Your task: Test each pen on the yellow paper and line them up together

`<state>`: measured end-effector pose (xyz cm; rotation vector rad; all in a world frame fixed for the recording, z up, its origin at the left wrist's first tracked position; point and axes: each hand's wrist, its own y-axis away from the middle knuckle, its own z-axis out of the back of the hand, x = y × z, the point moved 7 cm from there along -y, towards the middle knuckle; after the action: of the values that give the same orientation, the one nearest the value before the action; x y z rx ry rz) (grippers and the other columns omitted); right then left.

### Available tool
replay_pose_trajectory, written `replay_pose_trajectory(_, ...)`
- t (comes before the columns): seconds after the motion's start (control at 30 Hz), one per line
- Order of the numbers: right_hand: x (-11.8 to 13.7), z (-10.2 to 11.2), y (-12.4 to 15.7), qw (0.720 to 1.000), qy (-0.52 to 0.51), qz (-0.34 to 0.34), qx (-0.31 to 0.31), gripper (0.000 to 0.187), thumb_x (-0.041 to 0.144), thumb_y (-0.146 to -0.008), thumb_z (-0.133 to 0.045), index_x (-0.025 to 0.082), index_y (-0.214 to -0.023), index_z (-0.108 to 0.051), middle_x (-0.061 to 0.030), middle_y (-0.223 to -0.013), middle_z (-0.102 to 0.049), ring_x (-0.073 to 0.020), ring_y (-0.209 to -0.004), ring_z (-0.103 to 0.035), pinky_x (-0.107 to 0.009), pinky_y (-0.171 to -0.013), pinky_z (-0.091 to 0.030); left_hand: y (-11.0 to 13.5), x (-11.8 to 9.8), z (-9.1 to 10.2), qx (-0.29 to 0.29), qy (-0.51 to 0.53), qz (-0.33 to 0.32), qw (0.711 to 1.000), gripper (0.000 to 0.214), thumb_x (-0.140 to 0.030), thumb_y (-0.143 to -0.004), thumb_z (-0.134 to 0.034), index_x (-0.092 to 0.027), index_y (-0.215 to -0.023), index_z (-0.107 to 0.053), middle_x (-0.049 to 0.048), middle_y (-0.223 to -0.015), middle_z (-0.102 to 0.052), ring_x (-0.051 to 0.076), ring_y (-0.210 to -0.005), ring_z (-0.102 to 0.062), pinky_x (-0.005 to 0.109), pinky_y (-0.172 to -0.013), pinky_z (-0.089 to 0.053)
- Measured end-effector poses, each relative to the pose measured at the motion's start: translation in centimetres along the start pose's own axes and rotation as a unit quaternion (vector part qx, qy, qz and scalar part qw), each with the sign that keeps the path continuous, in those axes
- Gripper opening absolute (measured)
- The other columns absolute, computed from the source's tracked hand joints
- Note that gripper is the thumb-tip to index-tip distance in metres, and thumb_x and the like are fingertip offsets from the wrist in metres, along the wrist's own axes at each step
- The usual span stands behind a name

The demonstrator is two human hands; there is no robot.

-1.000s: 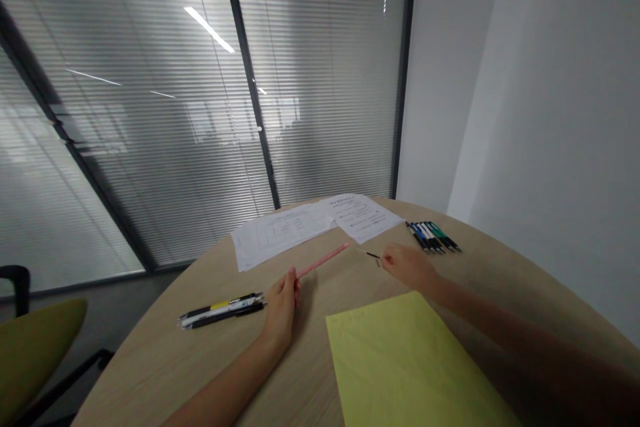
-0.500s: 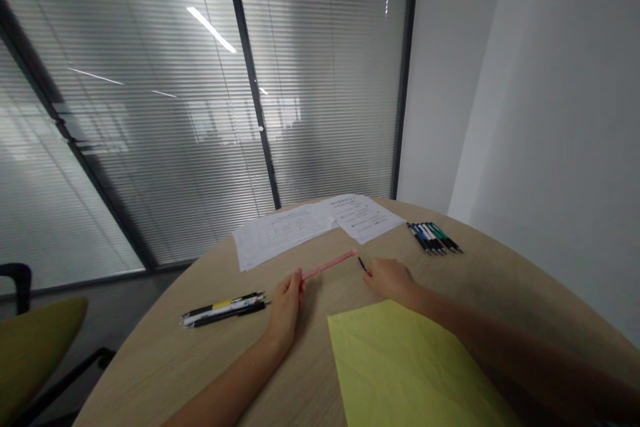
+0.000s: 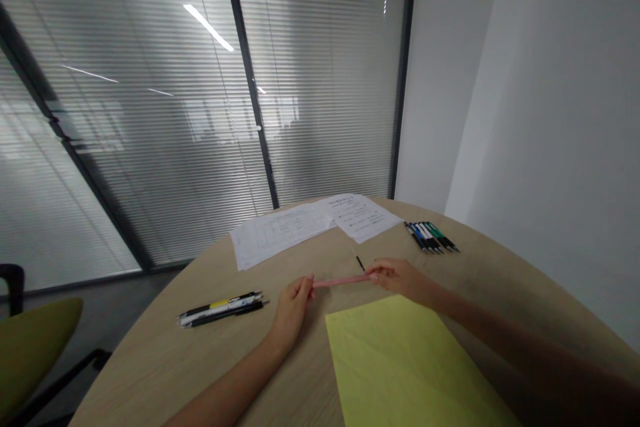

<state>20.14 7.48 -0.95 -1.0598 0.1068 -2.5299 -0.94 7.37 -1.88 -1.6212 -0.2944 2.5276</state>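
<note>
My left hand (image 3: 293,307) pinches one end of a pink pen barrel (image 3: 341,279) that lies nearly level just above the round wooden table (image 3: 165,360). My right hand (image 3: 400,275) pinches the barrel's other end, fingers closed on it. A thin dark refill (image 3: 358,260) pokes up and away from the right hand's fingertips; whether those fingers grip it too I cannot make out. A yellow sheet (image 3: 400,367) lies on the table just in front of both hands.
A few pens (image 3: 223,307) lie to the left of my left hand. Several more pens (image 3: 431,237) lie in a row at the right rear. White printed papers (image 3: 310,223) sit at the table's far edge. A green chair (image 3: 35,340) stands at the left; glass walls with blinds stand behind.
The pink barrel has swung from pointing up and away to lying almost level. My right hand has drawn in and taken hold of its far end.
</note>
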Motion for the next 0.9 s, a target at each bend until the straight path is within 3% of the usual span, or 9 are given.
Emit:
replay_pose_trajectory(0.23,0.1,0.7,1.8,0.999,0.004,0.021,-0.036,0.018,0.024,-0.074,-0.05,0.018,-0.083,-0.064,-0.0033,-0.076,-0.067,-0.0141,-0.069,-0.058,-0.024,-0.062,-0.043,0.2,-0.9,-1.2,0.072,-0.001,-0.038,0.997,0.041,-0.051,-0.071,-0.038,-0.019,-0.05,-0.051,-0.0018,-0.046,-0.047,0.015,-0.049,-0.044,0.024,-0.049,-0.033)
replay_pose_trajectory(0.4,0.5,1.2,2.3,0.997,0.016,0.037,-0.062,0.017,0.022,-0.074,-0.05,0.017,-0.08,-0.065,-0.0038,-0.075,-0.066,-0.0141,-0.07,-0.058,-0.025,-0.065,-0.042,0.6,-1.1,-1.6,0.078,-0.032,-0.084,0.993,0.028,-0.039,-0.065,-0.052,-0.018,-0.081,-0.063,0.0033,-0.074,-0.062,0.017,-0.06,-0.051,0.025,-0.057,-0.04)
replay_pose_trajectory(0.53,1.7,1.0,2.0,0.997,0.026,0.048,-0.056,0.018,0.025,-0.075,-0.05,0.018,-0.08,-0.065,-0.0032,-0.074,-0.065,-0.0134,-0.067,-0.056,-0.024,-0.063,-0.041,0.8,-1.7,-1.9,0.082,-0.071,-0.167,0.98,0.017,-0.031,-0.065,-0.055,-0.02,-0.074,-0.065,0.0046,-0.072,-0.062,0.019,-0.067,-0.053,0.027,-0.064,-0.042)
replay_pose_trajectory(0.6,1.8,1.0,1.2,0.998,0.017,0.042,-0.046,0.021,0.029,-0.077,-0.047,0.018,-0.08,-0.065,-0.0025,-0.071,-0.065,-0.0125,-0.063,-0.055,-0.022,-0.058,-0.04,0.8,-1.8,-1.8,0.081,-0.08,-0.179,0.977,0.015,-0.03,-0.066,-0.054,-0.02,-0.069,-0.065,0.0046,-0.067,-0.062,0.019,-0.067,-0.054,0.027,-0.064,-0.041)
replay_pose_trajectory(0.73,-0.2,1.5,-1.1,0.997,0.035,-0.039,-0.063,0.041,0.031,-0.086,-0.027,0.015,-0.076,-0.064,-0.003,-0.064,-0.062,-0.011,-0.053,-0.053,-0.021,-0.049,-0.037,0.2,-1.3,-1.1,0.041,-0.055,-0.139,0.988,0.02,-0.034,-0.068,-0.052,-0.019,-0.07,-0.065,0.0041,-0.067,-0.063,0.019,-0.065,-0.055,0.026,-0.06,-0.041)
replay_pose_trajectory(0.9,-1.5,0.4,-3.0,0.964,0.245,-0.08,-0.067,0.028,0.033,-0.078,-0.044,0.014,-0.068,-0.062,-0.0084,-0.078,-0.064,-0.0176,-0.071,-0.058,-0.025,-0.058,-0.039,-0.5,-0.1,-0.1,-0.005,-0.015,-0.059,0.998,0.028,-0.041,-0.065,-0.051,-0.016,-0.07,-0.063,0.001,-0.06,-0.06,0.017,-0.059,-0.053,0.025,-0.055,-0.039)
